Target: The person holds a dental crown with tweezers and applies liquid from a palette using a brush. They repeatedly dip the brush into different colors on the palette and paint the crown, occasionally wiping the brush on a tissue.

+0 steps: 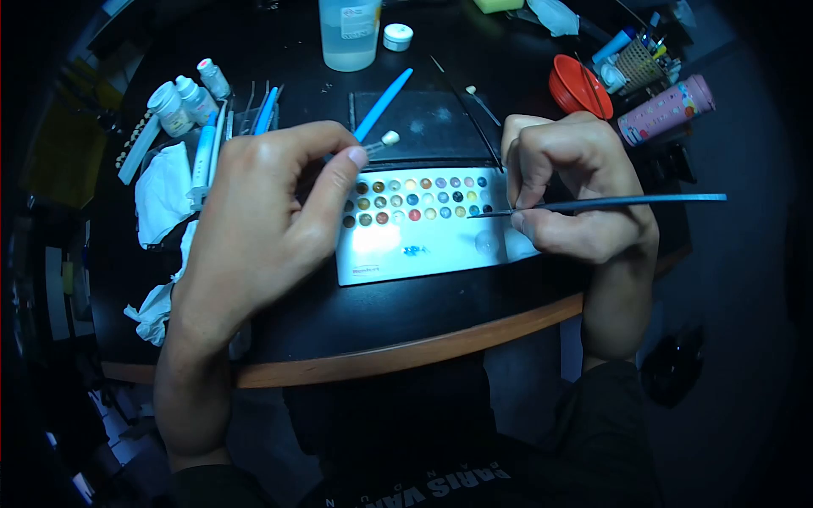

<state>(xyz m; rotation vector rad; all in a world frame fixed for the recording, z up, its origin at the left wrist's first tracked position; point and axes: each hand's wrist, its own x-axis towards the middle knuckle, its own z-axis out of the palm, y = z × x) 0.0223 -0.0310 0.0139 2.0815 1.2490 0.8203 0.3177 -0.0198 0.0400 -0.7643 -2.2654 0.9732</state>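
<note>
My left hand (279,203) pinches a small clear holder (375,148) with a whitish tooth-shaped piece (390,137) at its tip. My right hand (576,186) grips a thin dark brush (627,201), its blue end pointing right and its fine tip over the palette. Between and below the hands lies a white palette (389,262) with rows of small round wells of several colours. A small blue smear (415,251) shows on its lower part. Behind the palette is a dark panel (423,118) with a blue-handled tool (385,103) lying across it.
Small bottles (172,108), tools and crumpled white tissue (163,195) lie at the left. A jug of liquid (349,38) and a white jar (398,36) stand at the back. A red bowl (577,87) and pink cylinder (667,110) are at the right. The wooden table edge (406,351) is nearest me.
</note>
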